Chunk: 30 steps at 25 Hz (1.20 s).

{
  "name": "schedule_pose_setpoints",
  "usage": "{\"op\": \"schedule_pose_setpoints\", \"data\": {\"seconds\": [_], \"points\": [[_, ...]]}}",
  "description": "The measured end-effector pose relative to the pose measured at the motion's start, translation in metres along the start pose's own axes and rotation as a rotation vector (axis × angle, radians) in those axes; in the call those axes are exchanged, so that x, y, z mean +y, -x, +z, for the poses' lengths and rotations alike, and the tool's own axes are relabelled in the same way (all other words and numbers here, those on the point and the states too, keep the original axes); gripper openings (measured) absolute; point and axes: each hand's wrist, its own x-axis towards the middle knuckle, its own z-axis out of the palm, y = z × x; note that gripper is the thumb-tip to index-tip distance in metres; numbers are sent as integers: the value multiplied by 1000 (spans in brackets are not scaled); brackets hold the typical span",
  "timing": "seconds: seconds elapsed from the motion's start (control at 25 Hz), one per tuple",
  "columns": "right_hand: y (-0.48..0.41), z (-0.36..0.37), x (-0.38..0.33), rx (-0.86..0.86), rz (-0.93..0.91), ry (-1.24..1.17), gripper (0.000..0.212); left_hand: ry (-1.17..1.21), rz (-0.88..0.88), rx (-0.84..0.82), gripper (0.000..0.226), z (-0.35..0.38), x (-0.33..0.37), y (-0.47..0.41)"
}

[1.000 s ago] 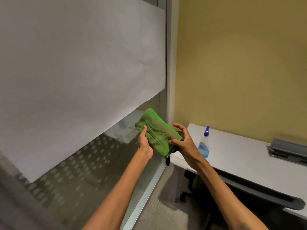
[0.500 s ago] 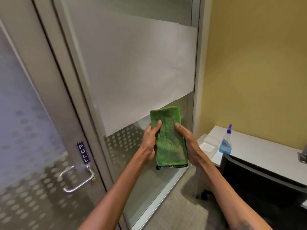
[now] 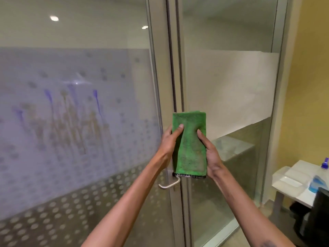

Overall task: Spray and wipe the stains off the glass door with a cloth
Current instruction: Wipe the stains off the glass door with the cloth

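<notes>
While both hands (image 3: 169, 145) pinch its edges, cloth (image 3: 190, 148) hangs upright.

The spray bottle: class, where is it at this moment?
In the head view the spray bottle stands at the far right edge, on the white table against the yellow wall, well right of the green cloth held in both hands.
</notes>
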Motion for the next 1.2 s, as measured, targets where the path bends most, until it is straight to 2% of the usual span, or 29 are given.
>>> {"op": "schedule_pose_setpoints", "data": {"seconds": [0.08,0.16,0.36,0.48,0.6,0.64,0.72,0.84,0.96,1.04,1.2], "points": [[-10,51,24,-4,-21,-39,57,-197,105,52,54,-58,21,16],[-20,96,49,17,-31,-58,59,-412,203,185,65,-118,40,31],[-54,188,104,120,-82,-64,61,-1004,486,534,61,-272,79,81],[-78,231,115,216,-219,-19,48,-1319,583,748,65,-350,105,106],[-104,267,111,396,-439,165,25,-1539,614,823,71,-411,132,117],[-113,276,108,456,-517,274,24,-1605,612,840,72,-426,141,118],[-134,292,100,534,-637,481,38,-1734,584,869,74,-453,154,118],[-168,307,95,563,-719,746,63,-1832,510,928,75,-481,159,118],[-191,318,102,448,-697,1005,67,-1789,412,955,70,-497,154,119],[-200,319,111,383,-693,1061,69,-1763,378,963,67,-504,148,117],[-207,316,120,367,-738,1087,72,-1738,399,1013,65,-505,142,109]]}}
